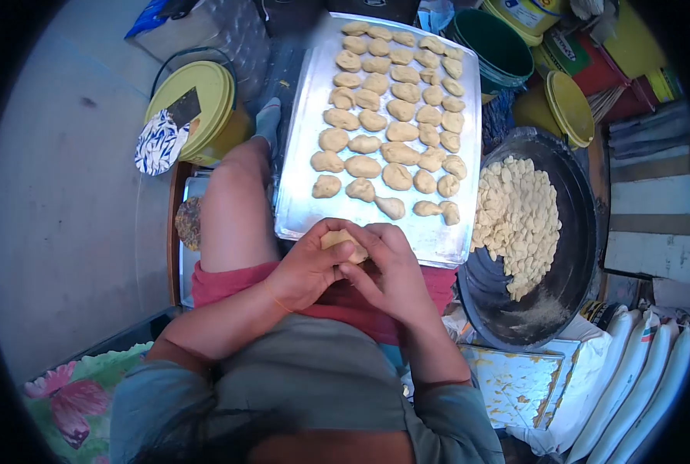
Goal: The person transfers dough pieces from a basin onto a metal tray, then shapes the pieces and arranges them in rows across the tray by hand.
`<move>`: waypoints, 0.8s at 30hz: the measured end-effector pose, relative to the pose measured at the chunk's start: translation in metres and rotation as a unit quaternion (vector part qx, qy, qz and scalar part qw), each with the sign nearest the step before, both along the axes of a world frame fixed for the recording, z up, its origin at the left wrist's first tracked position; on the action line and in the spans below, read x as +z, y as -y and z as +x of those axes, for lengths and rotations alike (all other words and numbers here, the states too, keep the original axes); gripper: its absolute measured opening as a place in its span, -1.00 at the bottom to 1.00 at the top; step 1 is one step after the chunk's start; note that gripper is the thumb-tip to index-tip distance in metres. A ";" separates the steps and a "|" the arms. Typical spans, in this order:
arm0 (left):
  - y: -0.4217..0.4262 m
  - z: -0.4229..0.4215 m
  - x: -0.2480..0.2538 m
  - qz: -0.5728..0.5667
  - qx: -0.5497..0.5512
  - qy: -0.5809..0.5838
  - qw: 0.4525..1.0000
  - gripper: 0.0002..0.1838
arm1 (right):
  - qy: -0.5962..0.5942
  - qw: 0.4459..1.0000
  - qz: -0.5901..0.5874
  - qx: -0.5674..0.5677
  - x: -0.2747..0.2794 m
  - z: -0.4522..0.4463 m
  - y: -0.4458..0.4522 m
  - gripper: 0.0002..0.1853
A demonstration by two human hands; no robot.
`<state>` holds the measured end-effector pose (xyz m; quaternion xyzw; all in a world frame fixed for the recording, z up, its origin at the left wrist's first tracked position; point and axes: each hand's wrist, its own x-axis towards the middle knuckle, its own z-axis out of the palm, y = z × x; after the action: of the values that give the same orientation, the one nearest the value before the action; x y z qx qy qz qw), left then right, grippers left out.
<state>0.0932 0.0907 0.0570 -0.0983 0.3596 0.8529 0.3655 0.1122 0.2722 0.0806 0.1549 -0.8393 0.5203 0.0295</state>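
Both hands meet over my lap at the near edge of a silver metal tray. Between them is a pale yellow dough piece. My left hand curls round its left side, with the thumb against it. The fingers of my right hand press on its right side. Rows of dough pieces lie on the tray, some smooth and rounded, others lumpy. The underside of the held piece is hidden by my fingers.
Right of the tray, a black basin holds a heap of small dough pieces. A yellow lidded bucket stands at the upper left. A green bucket and a yellow one are at the upper right. Long white packages lie lower right.
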 end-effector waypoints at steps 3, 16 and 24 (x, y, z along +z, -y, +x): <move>0.021 -0.003 -0.002 0.015 0.022 -0.021 0.999 -0.64 | 0.019 0.998 -0.067 -0.001 -0.013 -0.013 0.015 -0.56; 0.060 -0.024 -0.011 -0.069 0.168 -0.113 0.977 -0.77 | -0.050 0.994 0.065 -0.071 -0.021 -0.033 0.049 -0.71; 0.052 -0.027 -0.010 0.010 0.128 -0.095 0.987 -0.78 | 0.147 0.935 -0.311 -0.081 -0.026 -0.018 0.030 -0.83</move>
<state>0.0664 0.0388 0.0469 -0.0580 0.3683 0.9018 0.2186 0.0940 0.2421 0.0545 -0.0087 -0.6402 0.7681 -0.0060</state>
